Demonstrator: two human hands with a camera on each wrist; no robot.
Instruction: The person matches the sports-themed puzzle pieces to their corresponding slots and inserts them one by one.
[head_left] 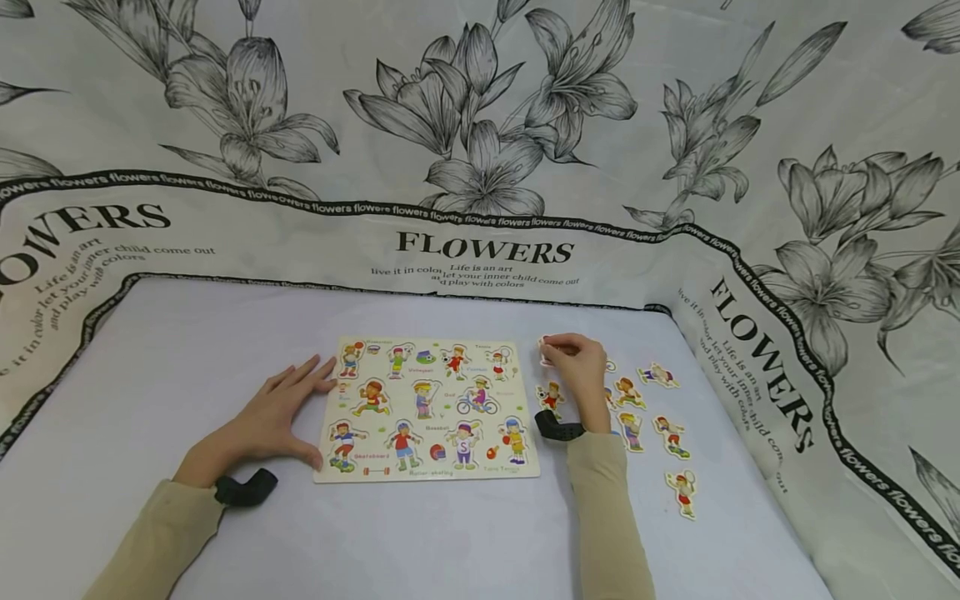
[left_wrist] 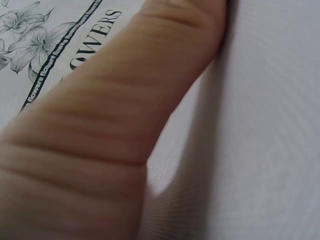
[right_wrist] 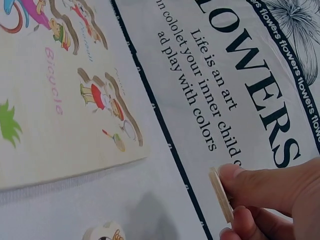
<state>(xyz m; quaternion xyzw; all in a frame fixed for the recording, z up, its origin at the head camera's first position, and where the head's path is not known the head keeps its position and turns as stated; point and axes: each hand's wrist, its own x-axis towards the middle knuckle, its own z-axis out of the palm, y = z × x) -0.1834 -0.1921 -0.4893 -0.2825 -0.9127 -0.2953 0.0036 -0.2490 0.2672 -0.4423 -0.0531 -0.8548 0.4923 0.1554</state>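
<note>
A wooden puzzle board [head_left: 529, 454] with cartoon sports figures in its recesses lies flat on the white table. My left hand [head_left: 262, 421] rests at its left edge, fingers spread, thumb and fingertips touching the board. A finger [left_wrist: 100, 115] fills much of the left wrist view. Beyond the board's right edge, my right hand [head_left: 585, 371] pinches a small wooden puzzle piece [right_wrist: 221, 195] between thumb and fingers. That piece is seen edge-on in the right wrist view, so its picture is hidden there. Below it on the table lies a soccer-player piece [head_left: 551, 397].
Several loose figure pieces lie right of my right hand, among them a skateboarder [head_left: 673, 437], a tennis player [head_left: 683, 494] and a tilted figure [head_left: 658, 375]. Some are partly behind the hand. A flower-printed cloth [head_left: 487, 250] rises behind the table.
</note>
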